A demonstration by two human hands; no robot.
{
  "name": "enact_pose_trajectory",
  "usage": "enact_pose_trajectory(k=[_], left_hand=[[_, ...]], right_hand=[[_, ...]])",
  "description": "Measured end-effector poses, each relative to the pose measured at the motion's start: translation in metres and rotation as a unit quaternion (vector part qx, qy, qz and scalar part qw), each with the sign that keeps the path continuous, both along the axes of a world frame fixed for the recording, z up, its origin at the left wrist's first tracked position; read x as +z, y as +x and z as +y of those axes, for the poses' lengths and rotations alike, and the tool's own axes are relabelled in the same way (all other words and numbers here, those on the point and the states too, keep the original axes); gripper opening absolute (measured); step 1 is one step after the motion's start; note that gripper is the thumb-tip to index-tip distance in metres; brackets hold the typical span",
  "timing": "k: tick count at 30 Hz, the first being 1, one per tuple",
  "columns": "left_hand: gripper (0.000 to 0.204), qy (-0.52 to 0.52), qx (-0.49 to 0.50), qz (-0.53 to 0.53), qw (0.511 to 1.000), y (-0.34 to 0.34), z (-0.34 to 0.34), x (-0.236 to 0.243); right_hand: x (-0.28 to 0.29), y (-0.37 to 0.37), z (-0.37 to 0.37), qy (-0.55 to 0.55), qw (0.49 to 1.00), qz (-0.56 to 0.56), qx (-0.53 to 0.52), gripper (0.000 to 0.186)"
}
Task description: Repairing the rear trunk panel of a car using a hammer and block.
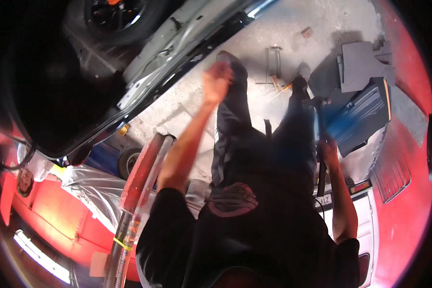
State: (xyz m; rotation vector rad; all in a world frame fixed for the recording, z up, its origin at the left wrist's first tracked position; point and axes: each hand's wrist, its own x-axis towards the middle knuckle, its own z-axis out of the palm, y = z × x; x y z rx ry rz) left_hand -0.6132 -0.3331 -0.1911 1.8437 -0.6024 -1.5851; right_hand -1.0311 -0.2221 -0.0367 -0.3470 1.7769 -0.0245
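Note:
My left hand (217,81) is raised over my left leg, just right of the dark car body's metal edge (170,55). It is smeared by motion, so its fingers are unclear. At my right side, my right hand (327,150) is closed on the dark handle of a long tool, resembling a hammer, whose head (324,102) is up by my right knee. Beyond my feet, a T-shaped metal tool (277,61) and a yellow-handled tool (284,87) lie on the concrete floor (269,29).
A wheel (113,19) shows at upper left. Dark grey panels (357,62) lie at right beside a red wall (408,221) and wire rack (391,175). Behind me are a red and metal post (141,177), plastic sheeting (91,192) and a white vehicle (362,216).

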Motion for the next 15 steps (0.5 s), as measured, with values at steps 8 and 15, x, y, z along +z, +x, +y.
enact_pose_trajectory(k=[8, 15], left_hand=[[0.044, 0.348, -0.256, 0.008, 0.902, -0.262, 0.181, -0.346], [0.081, 0.295, -0.26, -0.145, 0.908, -0.318, 0.292, -0.624]], right_hand=[[-0.163, -0.11, 0.017, 0.01, 0.998, -0.048, 0.034, 0.046], [-0.231, -0.178, 0.019, 0.082, 0.993, -0.047, 0.076, 0.056]])
